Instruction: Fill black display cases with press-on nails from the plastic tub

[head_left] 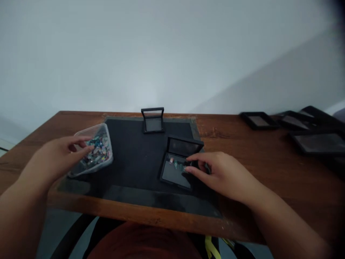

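On the left of the dark mat stands a clear plastic tub full of small shiny, colourful pieces. My left hand reaches over its rim, thumb and index finger apart above the pieces; nothing shows between them. An open black case with a raised lid lies right of the mat's middle. Inside, a pink piece and a teal piece sit in a row near the top. My right hand is at the case's right side, its fingertips closing on a small teal piece at the row's end.
A smaller open black case stands at the back of the black mat. Several black cases, one of them flat, lie at the right of the wooden table. A pale wall rises behind it.
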Available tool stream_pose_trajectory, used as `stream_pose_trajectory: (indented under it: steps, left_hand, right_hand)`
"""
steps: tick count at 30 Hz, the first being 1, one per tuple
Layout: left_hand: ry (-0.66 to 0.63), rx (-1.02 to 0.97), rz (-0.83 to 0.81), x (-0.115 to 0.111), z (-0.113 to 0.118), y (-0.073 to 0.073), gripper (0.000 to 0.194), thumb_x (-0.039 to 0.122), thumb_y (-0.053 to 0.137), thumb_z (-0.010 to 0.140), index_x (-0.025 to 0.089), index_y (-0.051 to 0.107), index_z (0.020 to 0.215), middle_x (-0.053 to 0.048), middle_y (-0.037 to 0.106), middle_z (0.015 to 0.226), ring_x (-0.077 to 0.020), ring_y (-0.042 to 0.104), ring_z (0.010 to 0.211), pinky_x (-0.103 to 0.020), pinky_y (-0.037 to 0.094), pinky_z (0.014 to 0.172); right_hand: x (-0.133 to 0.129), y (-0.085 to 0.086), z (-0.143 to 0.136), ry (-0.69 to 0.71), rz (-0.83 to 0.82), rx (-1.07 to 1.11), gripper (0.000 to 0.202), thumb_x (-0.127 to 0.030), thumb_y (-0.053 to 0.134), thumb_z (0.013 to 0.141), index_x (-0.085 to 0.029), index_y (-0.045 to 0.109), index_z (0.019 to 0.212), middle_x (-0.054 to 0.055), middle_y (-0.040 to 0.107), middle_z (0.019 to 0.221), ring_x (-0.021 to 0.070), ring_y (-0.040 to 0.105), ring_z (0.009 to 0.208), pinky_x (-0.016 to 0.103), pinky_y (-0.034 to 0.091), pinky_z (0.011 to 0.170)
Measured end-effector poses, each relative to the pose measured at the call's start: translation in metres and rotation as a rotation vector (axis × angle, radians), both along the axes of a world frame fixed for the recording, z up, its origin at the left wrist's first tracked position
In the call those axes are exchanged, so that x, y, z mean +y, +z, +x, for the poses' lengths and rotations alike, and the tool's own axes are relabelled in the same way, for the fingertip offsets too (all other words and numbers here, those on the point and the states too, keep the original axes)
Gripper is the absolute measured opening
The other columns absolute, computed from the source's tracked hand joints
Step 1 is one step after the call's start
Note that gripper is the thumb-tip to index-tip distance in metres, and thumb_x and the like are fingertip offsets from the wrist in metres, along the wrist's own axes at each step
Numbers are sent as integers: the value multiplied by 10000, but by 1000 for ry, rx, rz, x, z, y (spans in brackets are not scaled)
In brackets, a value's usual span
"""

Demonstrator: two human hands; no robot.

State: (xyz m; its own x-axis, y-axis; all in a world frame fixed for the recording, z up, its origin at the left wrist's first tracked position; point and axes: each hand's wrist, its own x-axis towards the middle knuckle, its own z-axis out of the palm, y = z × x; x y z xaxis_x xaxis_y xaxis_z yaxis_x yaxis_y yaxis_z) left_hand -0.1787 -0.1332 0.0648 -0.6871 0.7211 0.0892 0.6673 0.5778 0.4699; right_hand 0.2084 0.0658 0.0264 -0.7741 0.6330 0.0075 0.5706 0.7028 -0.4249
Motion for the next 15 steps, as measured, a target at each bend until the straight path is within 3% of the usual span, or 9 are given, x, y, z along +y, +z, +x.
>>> stream_pose_trajectory:
  steps: [2,4,7,11,15]
  left_hand:
    - [-69,117,-151,9,-3,-2,562,694,726,736,284,809,1112,-48,755,856,-253,660,712,-286,420,618]
    - [-184,197,-175,16,1,-9,524,654,705,780,288,801,1141,-71,781,1015,-286,695,857,-304,459,703]
    - [-237,221,-171,20,8,-17,371,563,647,865,303,812,1073,-41,785,964,-266,688,853,-286,442,701]
    - [-200,224,-195,21,11,-13,325,522,598,914,289,818,969,-33,765,857,-235,642,707,-266,369,616]
    - [-276,199,-189,22,9,-12,272,464,644,889,268,797,1000,-39,781,954,-251,673,859,-272,419,712]
  right_hand:
    - [0,1,1,11,2,14,267,-455,650,967,-275,787,1109,-3,675,721,140,618,635,256,349,569]
    - [-1,1,1,17,4,25,251,-434,662,962,-277,785,1113,-5,673,715,141,619,631,256,356,572]
    - [-1,2,1,26,-2,21,251,-426,647,971,-291,778,1136,-9,673,718,142,617,628,256,359,577]
    - [-1,2,1,34,-12,14,259,-437,630,974,-303,774,1143,-11,673,720,144,613,625,258,355,578]
    - [-1,0,2,40,-7,32,269,-465,637,965,-310,770,1140,-15,672,724,142,615,625,259,358,580]
